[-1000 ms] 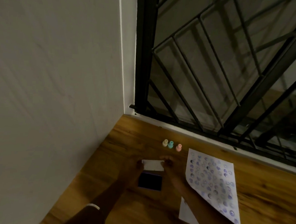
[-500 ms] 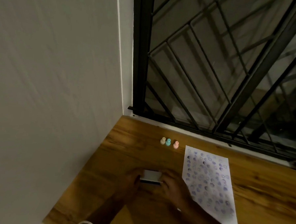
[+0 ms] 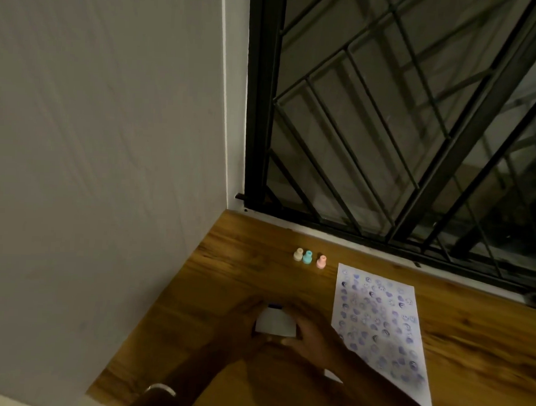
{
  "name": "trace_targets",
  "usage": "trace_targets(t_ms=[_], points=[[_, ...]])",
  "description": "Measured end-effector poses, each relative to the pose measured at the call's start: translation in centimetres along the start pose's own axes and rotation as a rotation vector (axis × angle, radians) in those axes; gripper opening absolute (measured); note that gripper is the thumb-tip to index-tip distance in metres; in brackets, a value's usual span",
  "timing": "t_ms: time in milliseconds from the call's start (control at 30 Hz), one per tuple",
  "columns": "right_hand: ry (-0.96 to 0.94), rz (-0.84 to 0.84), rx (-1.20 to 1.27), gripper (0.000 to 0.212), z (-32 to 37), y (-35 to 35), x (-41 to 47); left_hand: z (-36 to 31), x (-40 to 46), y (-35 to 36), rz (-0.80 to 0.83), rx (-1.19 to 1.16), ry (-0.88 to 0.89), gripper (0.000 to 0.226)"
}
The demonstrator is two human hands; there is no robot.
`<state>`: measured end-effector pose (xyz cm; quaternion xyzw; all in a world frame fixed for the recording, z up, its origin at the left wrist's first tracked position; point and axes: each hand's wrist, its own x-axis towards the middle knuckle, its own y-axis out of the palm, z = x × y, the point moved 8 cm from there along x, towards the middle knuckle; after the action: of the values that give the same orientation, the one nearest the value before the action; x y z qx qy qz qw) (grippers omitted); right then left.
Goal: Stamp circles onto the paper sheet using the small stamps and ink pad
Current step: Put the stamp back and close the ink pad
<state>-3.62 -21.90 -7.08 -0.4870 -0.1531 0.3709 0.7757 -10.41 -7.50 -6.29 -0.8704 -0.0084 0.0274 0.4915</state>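
Presently, the ink pad (image 3: 275,323) is held between both hands low on the wooden table (image 3: 470,353), its white lid nearly down over a thin dark strip at the far edge. The left hand (image 3: 248,321) is closed against the pad's left side and the right hand (image 3: 308,337) is wrapped round its right side, both gripping it. The paper sheet (image 3: 381,330) lies just to the right, covered almost to its edges in blue-purple circular prints, so the stamping is judged largely done and the step in hand is taken to be closing the pad. Three small stamps, cream (image 3: 298,254), teal (image 3: 307,257) and pink (image 3: 321,261), stand upright well beyond the pad near the window grille (image 3: 388,131), untouched. The next move is judged to call for even pressure on the lid and a clean release. Fingertips are lost in dim light and blur; whether the lid is fully seated cannot be told, and a second sheet's corner possibly shows under the right forearm.
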Motion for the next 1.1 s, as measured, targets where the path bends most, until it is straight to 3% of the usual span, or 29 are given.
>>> trace_targets(t_ms=[167,633,900,1100], points=[[0.111,0.064,0.103,0.052,-0.5,0.3,0.9,0.3,0.7,0.4,0.090,-0.021,-0.035,0.072],[0.163,0.119,0.141,0.070,-0.2,0.1,1.2,0.1,1.4,0.3,0.102,0.120,-0.004,0.068],[0.075,0.101,0.050,0.051,-0.1,0.0,1.6,-0.2,0.7,0.5,0.017,0.116,0.039,0.060],[0.080,0.130,0.087,0.060,-0.3,0.7,1.8,0.3,0.5,0.2,0.035,0.121,0.028,0.059]])
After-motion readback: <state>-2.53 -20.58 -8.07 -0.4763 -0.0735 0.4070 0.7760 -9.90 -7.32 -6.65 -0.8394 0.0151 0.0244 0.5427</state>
